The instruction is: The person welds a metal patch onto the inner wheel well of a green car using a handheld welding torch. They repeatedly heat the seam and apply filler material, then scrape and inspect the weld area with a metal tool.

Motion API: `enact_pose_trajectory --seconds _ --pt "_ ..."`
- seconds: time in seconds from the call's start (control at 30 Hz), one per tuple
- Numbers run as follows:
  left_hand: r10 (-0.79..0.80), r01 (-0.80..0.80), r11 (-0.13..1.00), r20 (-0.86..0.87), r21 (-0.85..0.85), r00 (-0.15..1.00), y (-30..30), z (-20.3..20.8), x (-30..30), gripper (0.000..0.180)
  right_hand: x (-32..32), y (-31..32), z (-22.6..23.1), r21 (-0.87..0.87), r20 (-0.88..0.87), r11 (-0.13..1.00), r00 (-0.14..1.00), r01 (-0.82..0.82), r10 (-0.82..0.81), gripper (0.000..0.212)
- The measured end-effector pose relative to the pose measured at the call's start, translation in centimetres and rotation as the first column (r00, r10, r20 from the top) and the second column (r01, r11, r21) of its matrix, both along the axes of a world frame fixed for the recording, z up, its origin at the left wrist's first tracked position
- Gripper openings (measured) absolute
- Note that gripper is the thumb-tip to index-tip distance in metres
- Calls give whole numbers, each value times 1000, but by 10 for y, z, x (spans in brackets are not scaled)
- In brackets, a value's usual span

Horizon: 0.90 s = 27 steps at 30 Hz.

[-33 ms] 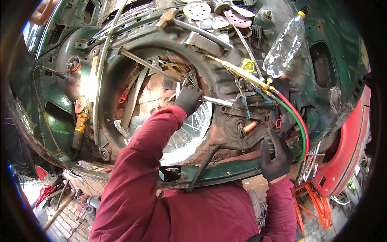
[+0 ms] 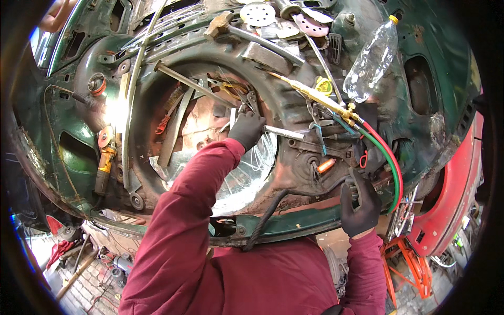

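Observation:
My left hand (image 2: 247, 129), in a black glove, reaches into the round well (image 2: 137, 89) of a green car body. Its fingers are bent together among metal tools, and what they pinch is largely hidden. Yellow-handled pliers (image 2: 233, 90) and a long metal rod (image 2: 191, 83) lie just beyond it. Beside its wrist is a loose coil of thin wire (image 2: 261, 155). My right hand (image 2: 360, 206), gloved too, is at the near right rim of the body. Its thumb stands apart from the curved fingers, close to a black hose (image 2: 275, 197).
A gas torch (image 2: 315, 97) with red and green hoses (image 2: 392, 165) lies on the right, near a clear plastic bottle (image 2: 371, 60). A hammer (image 2: 218, 25) and sanding discs (image 2: 257, 14) lie at the back. On the left are an angle grinder (image 2: 105, 163) and a long metal strip (image 2: 134, 79).

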<state>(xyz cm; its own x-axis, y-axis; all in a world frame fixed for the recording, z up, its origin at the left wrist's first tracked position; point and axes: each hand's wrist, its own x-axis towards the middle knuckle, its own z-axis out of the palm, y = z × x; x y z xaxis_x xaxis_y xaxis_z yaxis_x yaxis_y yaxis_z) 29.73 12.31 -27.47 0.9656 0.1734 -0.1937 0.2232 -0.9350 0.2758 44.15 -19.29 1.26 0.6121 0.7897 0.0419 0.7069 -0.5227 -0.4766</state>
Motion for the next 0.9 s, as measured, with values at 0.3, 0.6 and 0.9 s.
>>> enact_pose_trajectory --seconds 0.3,0.6,0.9 --pt "442 -359 870 211 -338 872 43 17 -19 29 5 -4 -4 -23 -9 1000 1000 -2 2 44" --pt "800 -811 564 345 -156 491 141 38 -26 49 4 2 -4 -19 -2 1000 1000 9 -9 43" --pt "546 -647 670 -348 -365 762 40 -6 -17 45 3 5 -5 -8 -10 1000 1000 16 -16 44"
